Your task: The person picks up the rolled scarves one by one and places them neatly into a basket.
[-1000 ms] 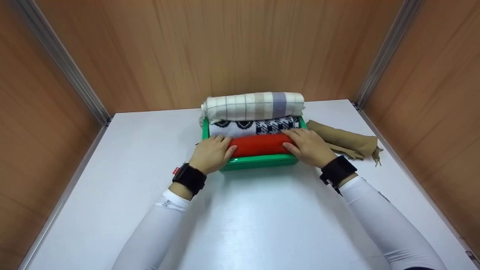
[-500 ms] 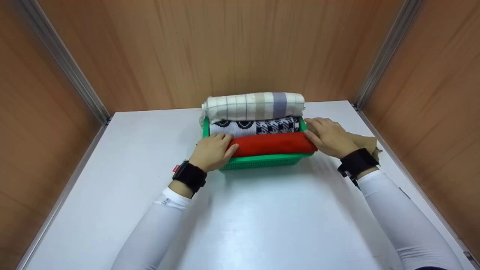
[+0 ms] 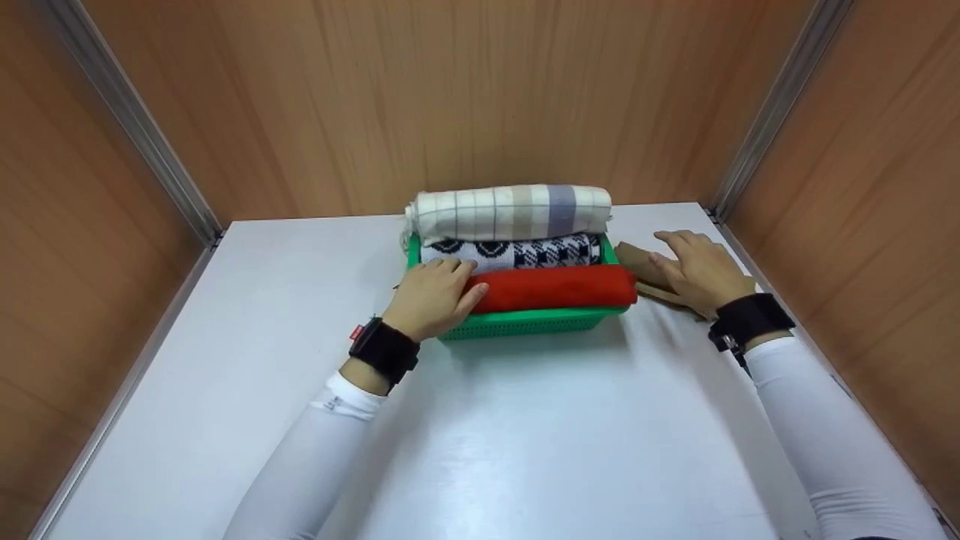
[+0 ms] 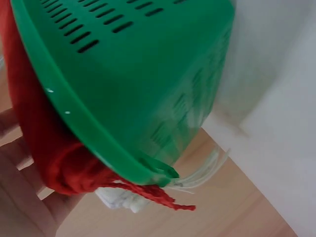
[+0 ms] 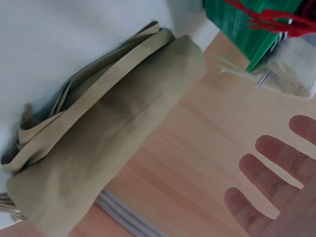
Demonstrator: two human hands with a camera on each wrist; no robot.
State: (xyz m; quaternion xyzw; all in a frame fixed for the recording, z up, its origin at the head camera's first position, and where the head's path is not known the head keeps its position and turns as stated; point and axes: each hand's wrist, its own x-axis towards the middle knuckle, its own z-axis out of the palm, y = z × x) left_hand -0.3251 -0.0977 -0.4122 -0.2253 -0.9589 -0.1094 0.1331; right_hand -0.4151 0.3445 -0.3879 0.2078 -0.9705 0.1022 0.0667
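Note:
A rolled red scarf [image 3: 559, 289] lies along the front of a green plastic basket [image 3: 525, 324]. My left hand [image 3: 431, 298] rests on its left end, fingers toward the back and thumb on the near side. In the left wrist view, those fingers [image 4: 19, 155] pass behind the red roll, whose fringe hangs by the rim. My right hand [image 3: 705, 276] is over the folded tan scarf [image 3: 637, 264] beside the basket, holding nothing. The right wrist view shows its fingers [image 5: 269, 180] spread and apart from the tan scarf [image 5: 118, 118].
Behind the red roll, a black-and-white patterned knit roll [image 3: 555, 251] sits in the basket. A checked cream cloth roll [image 3: 487, 215] lies at the basket's back. Wooden panels [image 3: 480, 97] enclose the white table [image 3: 480, 450] at the back and sides.
My right hand has left the right end of the red scarf and moved right, over the tan scarf. My left hand has stayed on the left end, shifting slightly.

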